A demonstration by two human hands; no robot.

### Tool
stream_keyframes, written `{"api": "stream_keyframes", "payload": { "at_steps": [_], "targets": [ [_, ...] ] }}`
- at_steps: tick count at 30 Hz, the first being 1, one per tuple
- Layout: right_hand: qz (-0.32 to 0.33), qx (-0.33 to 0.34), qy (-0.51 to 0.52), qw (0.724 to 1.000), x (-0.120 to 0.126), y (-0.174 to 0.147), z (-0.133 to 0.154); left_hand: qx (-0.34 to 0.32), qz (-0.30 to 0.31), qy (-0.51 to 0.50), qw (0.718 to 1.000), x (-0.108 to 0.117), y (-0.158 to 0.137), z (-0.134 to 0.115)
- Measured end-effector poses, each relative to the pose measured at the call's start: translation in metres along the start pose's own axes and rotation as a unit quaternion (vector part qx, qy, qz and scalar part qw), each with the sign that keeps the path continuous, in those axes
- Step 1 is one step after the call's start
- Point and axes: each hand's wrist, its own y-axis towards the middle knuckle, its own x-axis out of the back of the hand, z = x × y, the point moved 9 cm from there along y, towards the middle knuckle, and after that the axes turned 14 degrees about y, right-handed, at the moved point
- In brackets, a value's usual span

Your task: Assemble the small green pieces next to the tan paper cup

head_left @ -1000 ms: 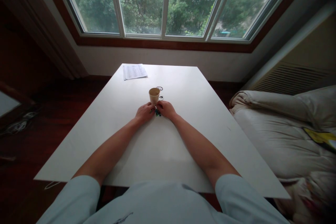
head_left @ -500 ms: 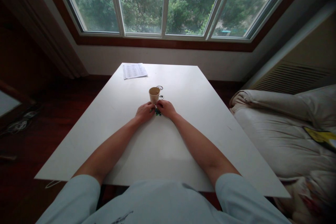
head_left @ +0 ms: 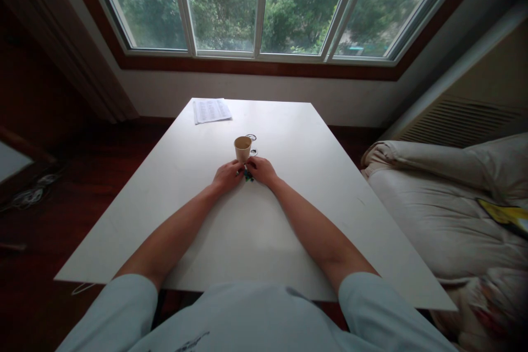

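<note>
A paper cup (head_left: 242, 152) stands upright on the white table, just beyond my two hands. My left hand (head_left: 229, 174) rests on the table at the cup's near left, fingers curled and closed; what they pinch is too small to make out. At the near right of the cup, my right hand (head_left: 261, 168) is also closed, its fingertips pointing in toward the left hand's. Between the hands lies a small cluster of dark green pieces (head_left: 248, 175), partly hidden by the fingers. A thin ring-shaped item (head_left: 253, 152) lies beside the cup on the right.
The white table (head_left: 247, 231) stretches out in front of me. Sheets of printed paper (head_left: 212, 110) lie at its far left corner. Another thin loop (head_left: 251, 137) is behind the cup. A beige sofa (head_left: 416, 203) stands to the right, and a window is beyond the table.
My left fingers have shifted very slightly, and a green bit seen at them before no longer shows clearly. The cup and the right hand look unmoved.
</note>
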Motion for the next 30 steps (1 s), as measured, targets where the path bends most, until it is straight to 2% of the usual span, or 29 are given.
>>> {"api": "stream_keyframes", "payload": {
  "at_steps": [18,30],
  "targets": [
    [-0.002,0.003,0.004,1.000,-0.0009,0.0009,-0.0033,-0.026,0.008,0.008,1.000,-0.0044,0.0007,-0.0016],
    [0.000,-0.008,0.002,1.000,0.0005,-0.0002,-0.0004,-0.019,0.011,0.010,1.000,-0.0020,0.0000,-0.0016]
  ]
}}
